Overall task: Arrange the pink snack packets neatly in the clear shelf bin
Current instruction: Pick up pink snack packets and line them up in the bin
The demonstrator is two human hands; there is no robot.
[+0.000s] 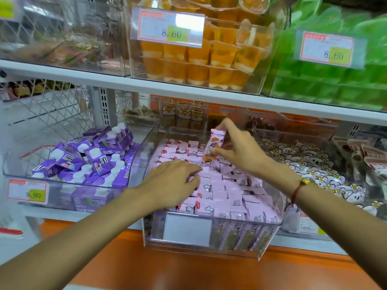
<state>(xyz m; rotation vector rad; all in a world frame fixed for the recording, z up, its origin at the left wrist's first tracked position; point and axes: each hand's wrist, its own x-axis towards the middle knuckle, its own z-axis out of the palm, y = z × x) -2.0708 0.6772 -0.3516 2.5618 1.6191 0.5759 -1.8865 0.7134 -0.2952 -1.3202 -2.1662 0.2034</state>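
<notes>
On the shop shelf (pixel 146 88), your right hand (pixel 240 149) pinched an upright pink packet (pixel 213 143) over the clear bin (pixel 209 245); your left hand (pixel 173 183), seemingly flat, should have steadied the rows (pixel 226 189) as you slotted it squarely in.

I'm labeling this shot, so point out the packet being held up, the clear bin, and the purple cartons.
held-up packet (pixel 214 143), head view, its printed front.
clear bin (pixel 240 237), head view, its front wall.
purple cartons (pixel 98 155), head view, a carton atop the pile.
</notes>
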